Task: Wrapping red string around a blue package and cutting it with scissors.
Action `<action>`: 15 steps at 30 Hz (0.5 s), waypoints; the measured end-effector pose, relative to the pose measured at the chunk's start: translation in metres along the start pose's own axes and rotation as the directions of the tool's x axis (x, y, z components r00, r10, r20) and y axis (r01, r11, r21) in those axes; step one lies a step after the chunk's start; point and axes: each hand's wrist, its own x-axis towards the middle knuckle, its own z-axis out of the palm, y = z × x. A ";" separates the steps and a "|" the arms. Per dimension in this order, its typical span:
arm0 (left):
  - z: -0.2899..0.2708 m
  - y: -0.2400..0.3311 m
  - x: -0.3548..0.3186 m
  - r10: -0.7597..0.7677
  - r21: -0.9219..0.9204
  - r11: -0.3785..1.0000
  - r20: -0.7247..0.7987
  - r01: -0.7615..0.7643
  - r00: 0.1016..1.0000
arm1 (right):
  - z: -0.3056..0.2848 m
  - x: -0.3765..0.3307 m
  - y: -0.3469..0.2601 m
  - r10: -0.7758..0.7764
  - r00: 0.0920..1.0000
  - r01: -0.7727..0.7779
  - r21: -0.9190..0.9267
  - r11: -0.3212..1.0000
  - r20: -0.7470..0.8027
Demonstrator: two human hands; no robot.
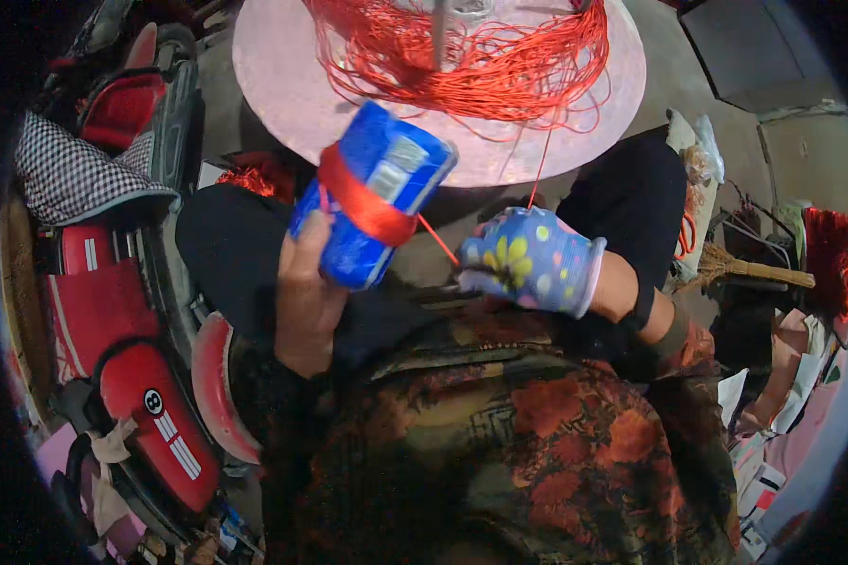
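Winding red thread onto a blue packet (372, 193), a seated person works below a round pink disc (283, 85) that carries a loose heap of red thread (462, 56). The bare left hand (301, 282) grips the packet just below the disc's near edge, fingers wrapped around its lower end; a thick band of wound thread (363, 202) circles the packet's middle. The right hand (528, 259), in a flowered blue glove, sits below the disc and to the right of the packet, its fingers closed narrowly on a taut strand (435, 238) running to the band. Another strand (540, 169) rises from the glove to the heap. Judging from the tangled loops on the disc, a snag there could jerk or snap the strand. Slack at the glove could let the band slide along the smooth packet.
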 end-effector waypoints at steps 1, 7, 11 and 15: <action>0.000 -0.005 0.006 0.004 0.091 0.996 0.012 -0.005 1.000 | -0.003 -0.001 -0.004 -0.073 0.997 0.067 -0.126 0.990 -0.039; -0.001 0.000 0.006 -0.354 0.331 0.910 0.307 0.249 0.883 | -0.031 0.018 0.012 0.119 0.975 -0.048 0.346 0.937 -0.187; -0.013 0.004 0.003 -0.303 -0.090 0.895 0.598 0.438 0.742 | -0.010 0.005 0.030 0.283 0.949 -0.137 0.631 0.764 -0.137; -0.005 0.011 -0.013 -0.206 -0.490 0.776 0.398 0.397 0.894 | 0.012 -0.006 0.018 0.153 0.986 -0.091 0.568 0.818 -0.064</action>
